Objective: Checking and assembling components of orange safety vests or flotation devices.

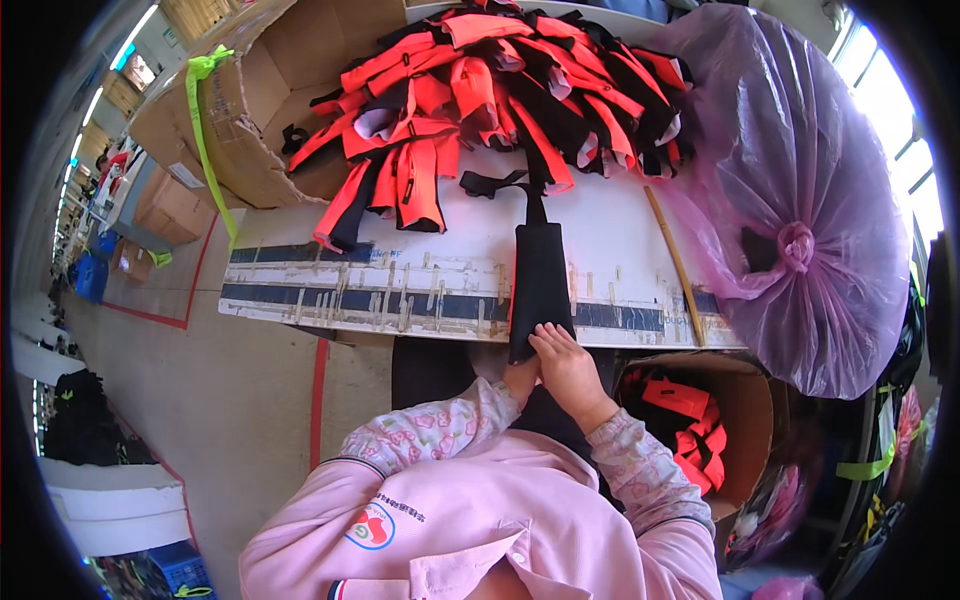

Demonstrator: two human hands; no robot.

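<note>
The right hand [568, 365] lies on the lower end of a black sleeve [542, 275], its fingers straight and close together against the cloth; where its thumb sits is hidden. The left hand [522, 378] is at the sleeve's bottom edge, most of it out of sight behind or inside the cloth, so I cannot tell whether it pinches or is spread. The two hands touch or nearly touch at the wrist side.

The sleeve lies lengthwise over the desk's near edge, an orange strip showing along its left side. From its top a black strap [536, 207] runs up toward a heap of orange and black sleeves [440, 100] at the back of the desk [270, 260]. Tape strips and dark bands cover the desk's front.

Right of the sleeve, well apart from it, a thin stick [676, 265] lies at a slant. Beyond it bulges a purple bag [800, 150], knotted on the side facing the person. Below the desk, by the right forearm, an open box [750, 430] holds more orange and black pieces [680, 398]. At the back left a carton [195, 130] lies with its opening beside the heap, a green strap [207, 165] hanging over it.
</note>
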